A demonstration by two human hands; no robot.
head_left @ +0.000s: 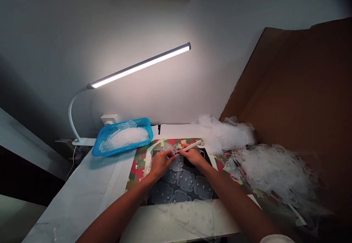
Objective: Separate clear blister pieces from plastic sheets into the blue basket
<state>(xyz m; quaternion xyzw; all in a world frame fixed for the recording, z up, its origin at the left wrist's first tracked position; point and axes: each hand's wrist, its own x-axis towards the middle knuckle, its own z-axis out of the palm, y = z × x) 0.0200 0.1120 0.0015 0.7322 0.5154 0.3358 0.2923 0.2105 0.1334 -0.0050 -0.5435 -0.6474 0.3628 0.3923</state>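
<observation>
My left hand (161, 161) is closed, its thumb and fingers pinching the edge of a translucent sheet of moulded pieces (185, 181). Rounded square shapes with small bumps show across this sheet, over a black mat. My right hand (194, 156) grips a white, pen-like tool (194, 145) that slants down to the left. Its tip is close to my left fingertips; the fingers hide whether it touches the sheet. The sheet's near end trails over the front edge of the table.
A blue plastic basket (122, 152) with translucent pieces stands at the back left, beside a lit desk lamp (141, 65). Translucent sheets (229, 134) are piled at the back right. Stringy clear scraps (280, 171) heap up in front of a cardboard panel (299, 100).
</observation>
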